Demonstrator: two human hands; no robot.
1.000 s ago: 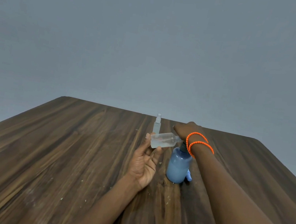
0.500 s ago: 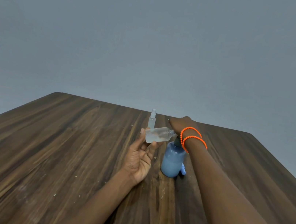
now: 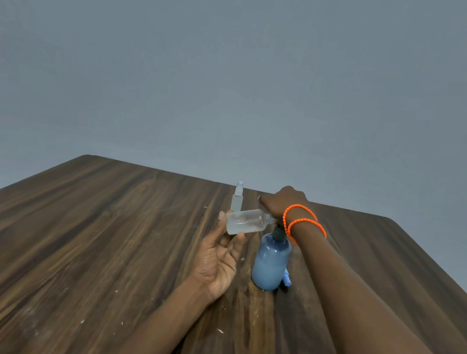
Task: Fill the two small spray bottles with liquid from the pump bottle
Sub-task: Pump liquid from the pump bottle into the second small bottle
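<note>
Left hand (image 3: 218,261) pinches the tilted, uncapped spray bottle (image 3: 247,221), held as before at the pump bottle (image 3: 271,263); right hand (image 3: 279,203), fingers hidden, continues pumping, so filling proceeds.

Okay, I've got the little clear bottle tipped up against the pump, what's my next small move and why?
Probably press the pump head down with the right hand. The left hand holds the clear bottle on its side, its open neck at the blue pump bottle, and it looks only partly filled.
</note>
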